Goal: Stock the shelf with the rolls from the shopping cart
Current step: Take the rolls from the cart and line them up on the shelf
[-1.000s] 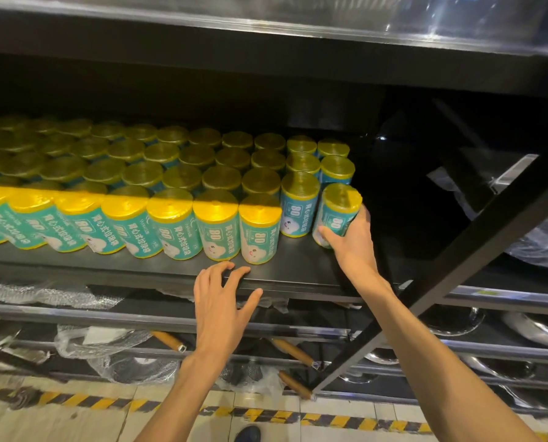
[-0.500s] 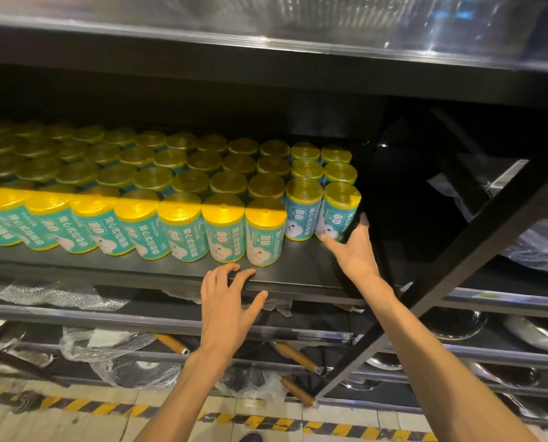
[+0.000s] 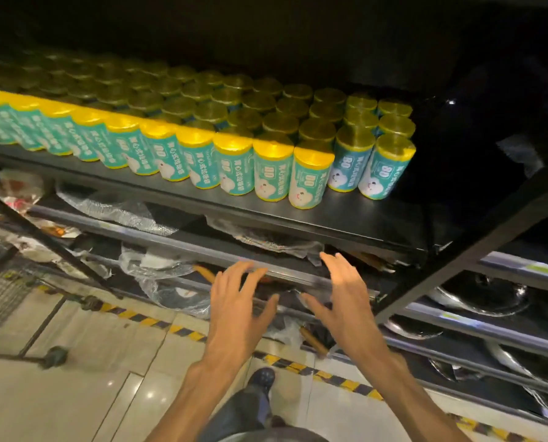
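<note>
Rolls (image 3: 307, 180) with yellow caps stand upright in packed rows across the shelf (image 3: 346, 218), reaching nearly to its right end, where a dark bare stretch remains to fill. Both the left hand (image 3: 234, 311) and right hand (image 3: 346, 298) hang below the shelf's front edge, fingers spread, holding nothing. At the frame's left edge the wire shopping cart (image 3: 1, 288) shows, its contents hidden, so I cannot tell how many rolls are left.

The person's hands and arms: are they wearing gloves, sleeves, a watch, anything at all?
Nothing shows on them. The left hand and right hand are bare, with no gloves, rings or watch visible. Both forearms are uncovered down to the picture's lower edge; no sleeve comes into view.
</note>
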